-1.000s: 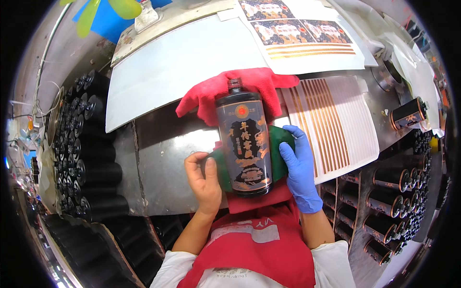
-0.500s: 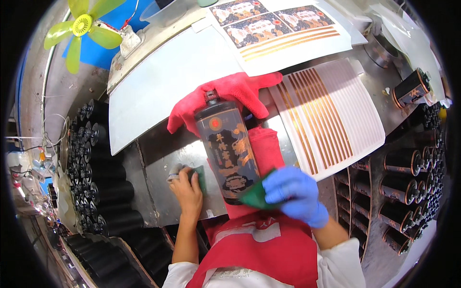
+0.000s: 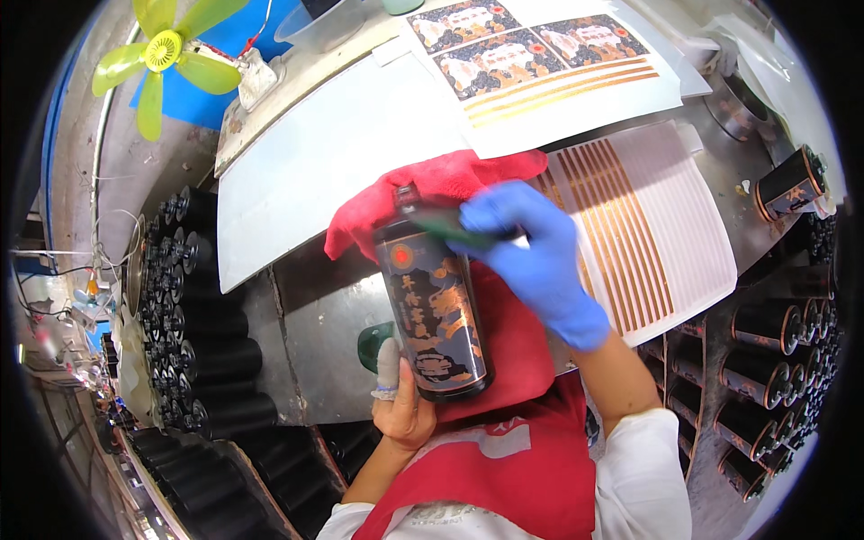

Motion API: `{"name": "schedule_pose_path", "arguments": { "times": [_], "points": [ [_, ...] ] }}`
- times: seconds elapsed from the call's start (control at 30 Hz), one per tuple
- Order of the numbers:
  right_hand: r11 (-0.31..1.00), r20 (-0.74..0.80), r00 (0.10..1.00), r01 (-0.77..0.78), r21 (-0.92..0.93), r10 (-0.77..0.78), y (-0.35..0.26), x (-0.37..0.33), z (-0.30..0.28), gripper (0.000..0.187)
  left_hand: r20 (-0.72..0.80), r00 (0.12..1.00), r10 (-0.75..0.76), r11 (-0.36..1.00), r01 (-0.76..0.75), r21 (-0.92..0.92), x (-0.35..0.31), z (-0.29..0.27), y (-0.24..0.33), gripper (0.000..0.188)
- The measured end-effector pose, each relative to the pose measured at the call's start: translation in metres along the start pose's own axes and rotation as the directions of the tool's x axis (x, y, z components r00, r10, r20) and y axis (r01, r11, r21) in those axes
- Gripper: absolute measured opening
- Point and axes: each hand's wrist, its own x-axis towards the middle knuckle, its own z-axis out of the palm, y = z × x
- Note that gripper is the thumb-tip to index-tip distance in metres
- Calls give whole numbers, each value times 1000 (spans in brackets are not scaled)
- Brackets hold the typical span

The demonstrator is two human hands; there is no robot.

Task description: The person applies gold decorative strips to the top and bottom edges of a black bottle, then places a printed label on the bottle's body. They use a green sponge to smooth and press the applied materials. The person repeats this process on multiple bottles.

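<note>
A black bottle (image 3: 434, 328) with a dark label in copper and red lies on its back on a red cloth (image 3: 360, 202), its neck pointing away from me. My bare left hand (image 3: 407, 407) grips the bottle's lower left edge; one finger wears a grey sleeve. Beside that finger is a green piece (image 3: 373, 347), partly hidden, apparently on the metal bench. In a blue glove, my right hand (image 3: 540, 256) is closed on a dark green scraper (image 3: 454, 227), blurred by motion, at the bottle's shoulder.
Sheets of copper strips (image 3: 621, 243) and printed labels (image 3: 504, 63) lie to the right and behind. A white board (image 3: 315, 171) covers the bench's left. Black bottles crowd both sides (image 3: 216, 351). A yellow-green fan (image 3: 164, 52) stands far left.
My right hand has slid the scraper from the bottle's base up to its shoulder. My left hand has come in from the left onto the bottle's lower edge. The view has shifted slightly.
</note>
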Motion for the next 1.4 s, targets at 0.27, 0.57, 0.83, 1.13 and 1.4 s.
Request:
{"name": "schedule_pose_path", "arguments": {
  "times": [0.27, 0.57, 0.83, 1.13, 1.4],
  "points": [
    [944, 364, 898, -139, -300, 248, -79, -85, -26, 31, 71, 997, 9, 1000, -8, -12, 11, 2, -11, 25],
    [760, 671, 723, 528, -379, -167, -73, -87, -4, 31, -45, 993, 107, 994, -107, 12, 1, -4, -7, 26],
    [878, 179, 982, 142, -457, -66, -55, 7, 12, 36, -74, 971, 229, 973, -226, 49, 13, -13, 0, 38],
    [796, 592, 800, 292, -531, 101, -96, -58, 9, 30, -157, 986, 53, 993, -68, -97, 13, -13, -11, 63],
    [708, 848, 530, 593, -382, 14, -78, -57, 17, 28, -174, 985, -7, 975, -32, -219, 16, -5, -18, 80]
  ]
}}
